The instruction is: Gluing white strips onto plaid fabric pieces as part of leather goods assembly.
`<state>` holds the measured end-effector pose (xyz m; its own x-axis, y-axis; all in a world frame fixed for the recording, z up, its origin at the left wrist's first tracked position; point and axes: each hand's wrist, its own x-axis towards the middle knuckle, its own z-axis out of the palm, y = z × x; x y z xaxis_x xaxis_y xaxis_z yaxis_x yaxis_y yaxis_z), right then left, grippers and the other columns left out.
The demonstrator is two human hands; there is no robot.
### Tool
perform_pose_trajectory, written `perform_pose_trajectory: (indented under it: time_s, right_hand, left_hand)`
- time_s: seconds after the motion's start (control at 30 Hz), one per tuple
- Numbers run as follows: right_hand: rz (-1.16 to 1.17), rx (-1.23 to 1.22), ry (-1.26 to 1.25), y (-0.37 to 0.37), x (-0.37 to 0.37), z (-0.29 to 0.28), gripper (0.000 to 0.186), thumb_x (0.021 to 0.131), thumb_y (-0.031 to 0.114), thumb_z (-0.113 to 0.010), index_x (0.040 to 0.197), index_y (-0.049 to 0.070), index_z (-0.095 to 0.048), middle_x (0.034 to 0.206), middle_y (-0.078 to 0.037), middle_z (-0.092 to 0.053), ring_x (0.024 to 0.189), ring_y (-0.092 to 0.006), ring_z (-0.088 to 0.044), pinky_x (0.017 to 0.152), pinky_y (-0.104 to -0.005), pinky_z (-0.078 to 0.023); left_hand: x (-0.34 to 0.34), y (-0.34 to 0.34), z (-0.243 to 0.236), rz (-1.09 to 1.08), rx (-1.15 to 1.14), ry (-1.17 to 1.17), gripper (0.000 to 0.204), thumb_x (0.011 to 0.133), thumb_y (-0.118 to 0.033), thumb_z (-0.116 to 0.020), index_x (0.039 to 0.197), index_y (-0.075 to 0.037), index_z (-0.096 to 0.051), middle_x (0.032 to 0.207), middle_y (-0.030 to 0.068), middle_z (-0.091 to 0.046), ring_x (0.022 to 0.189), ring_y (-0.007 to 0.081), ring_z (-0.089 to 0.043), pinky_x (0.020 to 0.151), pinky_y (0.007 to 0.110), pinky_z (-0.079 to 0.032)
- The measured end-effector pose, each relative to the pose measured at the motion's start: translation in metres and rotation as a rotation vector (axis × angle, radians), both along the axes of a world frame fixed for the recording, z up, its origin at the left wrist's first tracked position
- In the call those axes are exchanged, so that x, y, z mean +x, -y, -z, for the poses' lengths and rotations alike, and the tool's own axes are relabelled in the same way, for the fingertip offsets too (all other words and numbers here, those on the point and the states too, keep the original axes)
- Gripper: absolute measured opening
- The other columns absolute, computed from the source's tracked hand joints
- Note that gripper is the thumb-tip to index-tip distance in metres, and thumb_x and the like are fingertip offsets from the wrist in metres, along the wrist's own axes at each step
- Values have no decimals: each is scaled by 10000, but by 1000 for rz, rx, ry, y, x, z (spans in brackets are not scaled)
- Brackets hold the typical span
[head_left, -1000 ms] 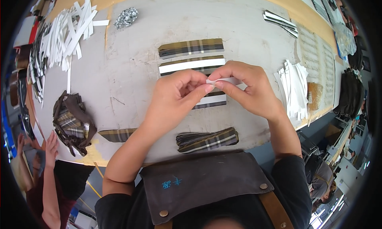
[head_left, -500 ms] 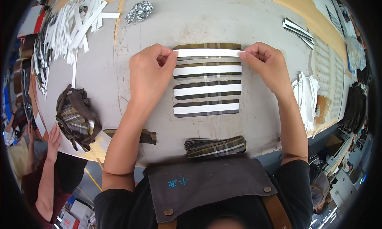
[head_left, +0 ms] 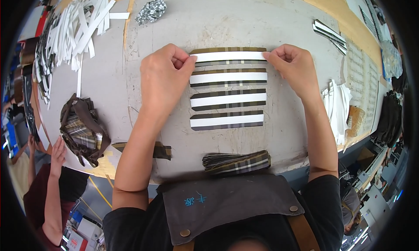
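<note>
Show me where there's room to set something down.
The grey tabletop is bare between the crumpled grey speckled bundle and the flat black-white strip bundle. A smaller patch separates the lowest white-banded plaid fabric strip from the folded plaid fabric stack. Crowded: the tangled white strips, and between the left hand and right hand.

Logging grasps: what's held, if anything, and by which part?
White strip over the farthest plaid piece: left hand at its left end, right hand at its right.

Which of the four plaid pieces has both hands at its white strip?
The farthest plaid piece, topmost in view: the left hand and right hand are at opposite ends of its white strip. No hand touches the other three pieces.
</note>
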<state>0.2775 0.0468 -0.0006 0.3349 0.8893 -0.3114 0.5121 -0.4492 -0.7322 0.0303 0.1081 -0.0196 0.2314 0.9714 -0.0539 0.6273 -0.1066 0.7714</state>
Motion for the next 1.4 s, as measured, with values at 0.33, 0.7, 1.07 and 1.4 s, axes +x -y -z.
perform_pose_trajectory:
  time_s: [0.33, 0.7, 1.07, 1.4]
  right_hand:
    - [-58, 36, 67, -3, 1, 9, 220, 819, 208, -751, 774, 3, -687, 670, 11, -624, 620, -43, -505, 554, -202, -393]
    - [-86, 72, 135, -4, 3, 10, 199, 808, 176, -718, 897, 1, -689, 680, -91, -664, 628, -165, -621, 601, -278, -499]
    - [-590, 511, 716, 15, -48, 24, 517, 930, 248, -552, 1358, -25, -456, 1492, -145, -375, 1389, -281, -328, 1137, -449, -258]
    - [-656, 383, 706, 33, -66, 30, 567, 985, 321, -445, 1438, -13, -372, 1549, -129, -303, 1454, -264, -235, 1189, -443, -156]
  left_hand:
    - [-2, -1, -3, -10, -75, -8, 158, 830, -100, -730, 778, 31, -657, 643, 14, -613, 589, 56, -524, 551, 210, -435]
    - [-3, -2, -7, 8, -89, -40, 140, 839, -97, -721, 811, 25, -659, 661, 8, -603, 604, 45, -517, 551, 201, -424]
    - [20, 35, 10, 425, 553, -389, 571, 953, -309, -540, 1414, -1, -405, 1501, 126, -365, 1407, 253, -313, 1143, 474, -213]
    - [-1, 54, 15, 435, 482, -540, 602, 951, -348, -517, 1453, -44, -383, 1559, 106, -298, 1458, 274, -228, 1158, 573, -123]
